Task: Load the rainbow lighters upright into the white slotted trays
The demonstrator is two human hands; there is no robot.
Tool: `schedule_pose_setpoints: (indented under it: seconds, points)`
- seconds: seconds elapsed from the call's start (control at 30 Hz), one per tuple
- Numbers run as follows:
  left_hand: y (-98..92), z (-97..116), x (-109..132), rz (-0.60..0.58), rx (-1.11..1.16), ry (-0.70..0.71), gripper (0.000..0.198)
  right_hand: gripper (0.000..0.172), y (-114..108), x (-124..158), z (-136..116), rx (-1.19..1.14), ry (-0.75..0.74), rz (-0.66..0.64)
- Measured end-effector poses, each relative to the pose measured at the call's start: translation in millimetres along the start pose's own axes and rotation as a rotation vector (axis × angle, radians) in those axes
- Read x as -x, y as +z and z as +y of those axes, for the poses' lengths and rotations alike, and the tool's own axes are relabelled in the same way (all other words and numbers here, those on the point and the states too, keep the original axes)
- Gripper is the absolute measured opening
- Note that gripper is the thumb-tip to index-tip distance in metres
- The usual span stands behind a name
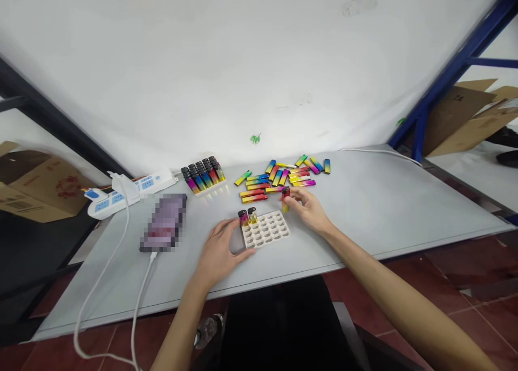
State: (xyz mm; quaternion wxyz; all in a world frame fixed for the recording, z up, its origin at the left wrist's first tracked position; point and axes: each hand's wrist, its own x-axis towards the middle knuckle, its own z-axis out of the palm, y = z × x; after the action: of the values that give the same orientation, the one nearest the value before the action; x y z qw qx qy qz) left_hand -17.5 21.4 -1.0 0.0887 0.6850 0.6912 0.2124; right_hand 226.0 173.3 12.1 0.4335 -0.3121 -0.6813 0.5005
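Note:
A white slotted tray (270,232) lies on the grey table, with two rainbow-coloured lighters (247,217) standing upright in its far left corner. My left hand (220,252) rests against the tray's left side, fingers spread around its edge. My right hand (307,208) hovers just right of the tray and pinches one lighter (285,197) upright. A loose pile of several coloured lighters (283,177) lies behind the tray. Further left stands a second tray filled with lighters (203,176).
A phone (164,229) lies left of the tray, its white cable running off the table's front edge. A white power strip (131,192) sits at the back left. Cardboard boxes (36,190) stand at both sides, and a blue metal frame (445,80) rises at the right.

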Motion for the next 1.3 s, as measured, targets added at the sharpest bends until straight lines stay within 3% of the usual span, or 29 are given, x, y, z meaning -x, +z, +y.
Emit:
schedule_pose_setpoints:
  seconds: [0.17, 0.43, 0.63, 0.73, 0.87, 0.9, 1.0, 1.17, 1.3]
  points:
    - [0.1, 0.3, -0.4, 0.016, 0.014, 0.012, 0.074, 0.032, 23.2, -1.8, 3.2, -0.133, 0.071, -0.106]
    - [1.1, -1.0, -0.4, 0.021, 0.016, 0.022, 0.073, 0.026, 35.5, 0.1, 4.3, 0.296, -0.162, -0.143]
    - [3.0, -2.7, 0.8, 0.038, 0.018, 0.023, 0.074, 0.019, 36.9, 4.7, 1.3, 0.463, -0.258, -0.194]
    - [2.7, -2.7, 0.8, 0.036, 0.023, 0.024, 0.073, 0.029, 19.9, -4.4, 3.1, 0.561, -0.289, -0.112]
    - [1.7, -2.2, 0.4, 0.010, 0.018, 0.010, 0.075, 0.031, -28.1, -20.5, 19.9, 0.967, -0.164, 0.294]
    - [1.5, -2.2, 0.2, 0.002, 0.014, 0.005, 0.075, 0.032, -40.6, -22.6, 25.6, 1.060, -0.101, 0.329]
    - [1.0, -2.1, 0.1, -0.007, -0.001, -0.007, 0.075, 0.040, -67.6, -22.9, 40.0, 1.173, 0.037, 0.268]
    - [0.7, -1.9, 0.5, -0.006, 0.004, -0.009, 0.075, 0.027, -74.6, -18.4, 43.9, 1.063, 0.038, 0.240]
    - [0.7, -1.3, 0.2, -0.002, 0.005, -0.013, 0.075, 0.025, -68.4, -19.0, 31.8, 0.540, 0.059, 0.270]
